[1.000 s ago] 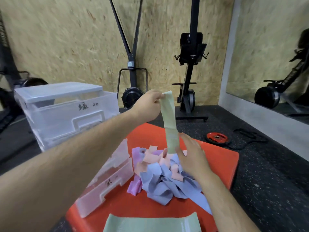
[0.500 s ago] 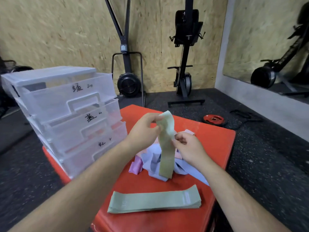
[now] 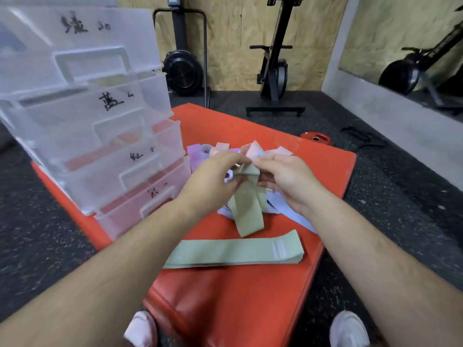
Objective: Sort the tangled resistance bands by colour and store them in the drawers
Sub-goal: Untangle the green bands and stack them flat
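Observation:
Both hands hold one pale green band [image 3: 248, 209] over the red box [image 3: 250, 296]. My left hand [image 3: 213, 179] and my right hand [image 3: 283, 179] pinch its top edge together, and the band hangs down folded. Behind my hands lies the tangled pile [image 3: 225, 151] of pink, purple and blue bands, partly hidden. A flat stack of green bands [image 3: 235, 250] lies in front of it. The clear plastic drawer unit [image 3: 87, 116] stands at the left with hand-written labels; its drawers look pushed in, the lower ones slightly out.
Black rubber floor surrounds the red box. A small red weight plate [image 3: 316, 138] and a black cord lie on the floor at the right. Exercise machines [image 3: 274, 71] stand against the wooden back wall. My two white shoes [image 3: 349, 329] show at the bottom.
My left hand came down from holding the green band high. Both hands have met and lowered the band over the pile, folding it. The view has tilted down.

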A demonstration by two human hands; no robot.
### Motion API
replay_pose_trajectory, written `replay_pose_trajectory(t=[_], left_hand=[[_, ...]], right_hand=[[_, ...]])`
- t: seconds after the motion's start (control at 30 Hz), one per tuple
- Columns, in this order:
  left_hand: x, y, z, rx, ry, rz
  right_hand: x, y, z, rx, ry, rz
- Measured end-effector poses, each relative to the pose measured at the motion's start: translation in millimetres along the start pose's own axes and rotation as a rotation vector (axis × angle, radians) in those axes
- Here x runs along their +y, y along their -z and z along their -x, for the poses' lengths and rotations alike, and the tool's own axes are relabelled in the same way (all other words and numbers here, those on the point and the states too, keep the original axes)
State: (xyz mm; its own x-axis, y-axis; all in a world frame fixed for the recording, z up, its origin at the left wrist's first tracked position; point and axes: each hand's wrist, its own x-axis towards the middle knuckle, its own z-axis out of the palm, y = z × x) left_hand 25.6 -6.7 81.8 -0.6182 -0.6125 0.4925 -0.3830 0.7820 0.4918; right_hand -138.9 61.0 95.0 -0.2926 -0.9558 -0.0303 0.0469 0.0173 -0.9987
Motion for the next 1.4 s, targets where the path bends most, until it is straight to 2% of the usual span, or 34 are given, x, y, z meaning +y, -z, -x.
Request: replay_pose_trajectory(t=[0.2,0.27,0.33,0.4,0.53,0.63,0.77,0.9,1.17,1.4], left_hand=[[0.6,7.1,0.0,0.160,0.075,0.041],[1.3,8.3,2.3,0.186,0.093,0.058],[1.1,8.8,4.4,0.203,0.107,0.084],[1.0,9.4,6.0,0.194,0.120,0.105],[3.5,11.9,10.7,0.108,0.109,0.107],[6.7,12.2,13.9,0.057,0.078,0.110],[5.6,8.8,13.7,0.123,0.081,0.100],[3.4,10.6,15.5,0.170,0.112,0.105],[-32.0,30.8,22.8,0.307,0.408,0.238],[-54.9,58.0,35.7,0.457,0.573,0.333]], right_hand=[[0.0,-6.7,-0.3,0.027,0.076,0.048],[5.1,-6.3,2.0,0.061,0.160,0.233],[10.2,-4.1,2.3,0.079,0.320,0.502],[14.5,-2.8,0.6,0.052,0.397,0.631],[22.2,-5.5,-3.1,-0.028,0.308,0.529],[25.5,-8.3,-2.2,-0.066,0.341,0.499],[30.5,-12.4,0.3,-0.126,0.313,0.469],[41.6,-13.2,-1.1,-0.128,0.280,0.619],[38.7,13.8,-1.0,-0.217,0.237,0.782],[31.6,54.5,6.7,-0.292,0.086,0.911]])
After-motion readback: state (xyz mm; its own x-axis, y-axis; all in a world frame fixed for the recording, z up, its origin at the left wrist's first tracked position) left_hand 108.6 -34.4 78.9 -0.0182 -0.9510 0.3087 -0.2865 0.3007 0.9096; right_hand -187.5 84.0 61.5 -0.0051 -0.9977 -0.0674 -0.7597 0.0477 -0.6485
